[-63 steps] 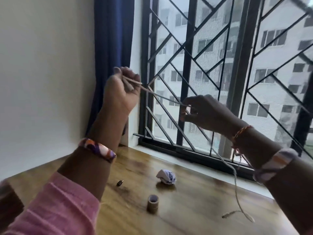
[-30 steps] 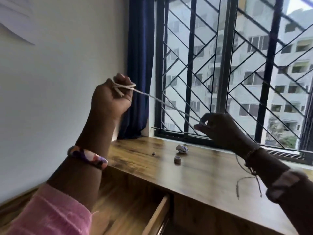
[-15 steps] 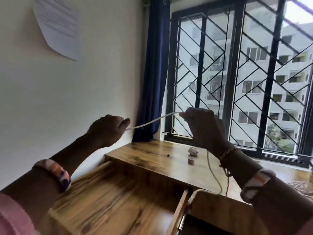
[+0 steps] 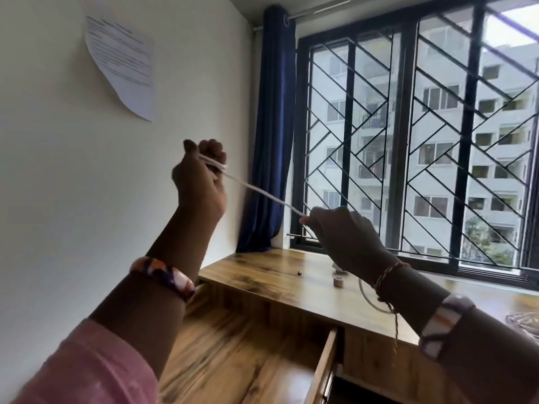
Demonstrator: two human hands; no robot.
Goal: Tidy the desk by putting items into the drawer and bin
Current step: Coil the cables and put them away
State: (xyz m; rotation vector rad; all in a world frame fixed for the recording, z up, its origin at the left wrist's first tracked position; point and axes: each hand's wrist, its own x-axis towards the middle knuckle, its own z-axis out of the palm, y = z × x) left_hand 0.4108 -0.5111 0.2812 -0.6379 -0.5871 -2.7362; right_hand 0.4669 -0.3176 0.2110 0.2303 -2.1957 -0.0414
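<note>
Two hands are raised above a wooden desk [image 4: 294, 287] set against a barred window [image 4: 408, 141]; a white wall is seen at the desk's left edge, with a sheet of paper [image 4: 122, 59] fixed to it. A dark blue curtain [image 4: 274, 126] hangs in the far left corner, where wall and window meet.

The drawer [image 4: 322, 371] beneath the desk's near edge is pulled open; its wooden interior is blurred, and any contents cannot be made out.

A pale cord [image 4: 259, 191] is stretched taut between the hands, above the far left part of the desk. The left hand [image 4: 201, 179] is clenched around one end, with the cord looped over the fingers. The right hand [image 4: 347, 237] pinches the cord between thumb and fingertips; below it, the remainder hangs in a loop behind the right wrist, toward the desk's near edge.

On the desk, near the far edge, three small items are noted: a small dark object [image 4: 299, 274], a small brown spool [image 4: 338, 281] just to its right, and a pale crumpled item [image 4: 337, 268] largely hidden behind the right hand. A tangle of pale wire or cord [image 4: 523, 319] is partly visible at the right edge of the desk.

A patterned bangle [image 4: 163, 277] is worn on the left wrist, another bangle [image 4: 443, 325] and a thread bracelet [image 4: 388, 272] on the right. A pink sleeve [image 4: 96, 365] covers the left forearm.
</note>
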